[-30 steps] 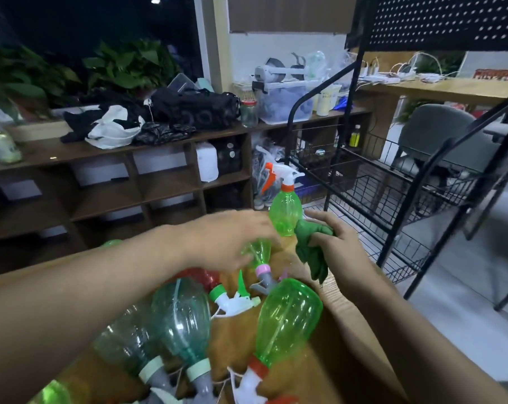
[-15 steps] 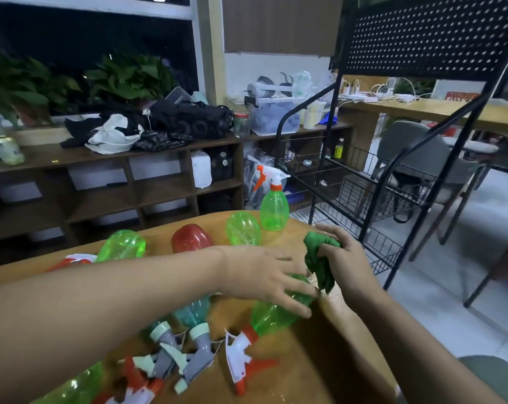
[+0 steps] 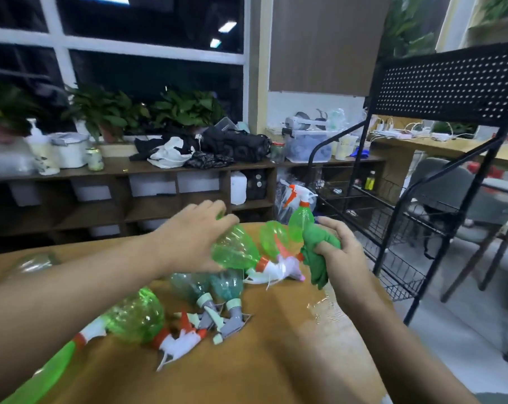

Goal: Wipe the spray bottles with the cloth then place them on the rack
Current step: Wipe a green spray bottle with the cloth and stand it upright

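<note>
My left hand [image 3: 193,236] grips a green spray bottle [image 3: 236,252] by its body, lifted slightly off the wooden table [image 3: 276,360], its white and orange nozzle pointing right. My right hand [image 3: 338,252] holds a bunched green cloth [image 3: 317,252] just right of that nozzle. Several more spray bottles lie on the table: another green spray bottle [image 3: 136,316] at the lower left and two teal spray bottles [image 3: 212,287] with grey heads. An upright green spray bottle [image 3: 301,220] stands at the table's far edge. The black wire rack [image 3: 407,217] stands to the right.
A low wooden shelf unit [image 3: 159,199] with clothes, plants and jars runs along the window behind the table. A grey chair [image 3: 451,199] and a desk sit beyond the rack. A wet patch [image 3: 325,310] shines on the table near my right wrist.
My left hand has closed round the green bottle and raised it off the table toward the cloth. The view has tilted upward, and my right hand still holds the cloth.
</note>
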Demonstrator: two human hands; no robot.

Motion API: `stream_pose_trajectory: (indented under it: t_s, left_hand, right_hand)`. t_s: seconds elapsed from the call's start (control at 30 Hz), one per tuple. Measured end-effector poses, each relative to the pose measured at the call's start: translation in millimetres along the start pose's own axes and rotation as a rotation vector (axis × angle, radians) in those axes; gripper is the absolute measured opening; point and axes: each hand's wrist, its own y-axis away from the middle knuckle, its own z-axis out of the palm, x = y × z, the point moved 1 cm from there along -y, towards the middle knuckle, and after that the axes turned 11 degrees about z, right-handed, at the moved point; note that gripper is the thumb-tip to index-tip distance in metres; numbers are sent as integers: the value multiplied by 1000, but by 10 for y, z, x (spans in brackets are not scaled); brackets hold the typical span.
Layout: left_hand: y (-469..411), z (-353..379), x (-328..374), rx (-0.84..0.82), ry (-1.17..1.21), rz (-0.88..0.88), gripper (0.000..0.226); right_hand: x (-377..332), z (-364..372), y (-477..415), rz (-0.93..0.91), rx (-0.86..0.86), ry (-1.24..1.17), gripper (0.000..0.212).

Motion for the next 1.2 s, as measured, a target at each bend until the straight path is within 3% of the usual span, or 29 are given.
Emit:
stream_pose_trajectory:
  t_s: [0.17,0.3,0.43,0.6,0.83,1.2]
  left_hand:
    - [789,185,177,71,441,-545,105]
    - [1207,356,533,306,702,-799,113]
    - [1393,429,972,431,922,-945,82]
    - [1527,477,1236,513,878,-919,87]
    - [1952,572,1364,502,1158,-650,99]
    - [2313,799,1419,705,1307,-710,98]
  right_hand:
    - [46,347,723,-178,15,-109,57]
    - [556,840,1232,-146,-131,-93,58]
    - [846,1146,1509,-93,-179,-95,55]
    - [896,1218,1522,-73,-238,-141,52]
    - [877,1172,1433,-75,-271,-194,59]
    - [896,1436,1539,-124,-480,-153,60]
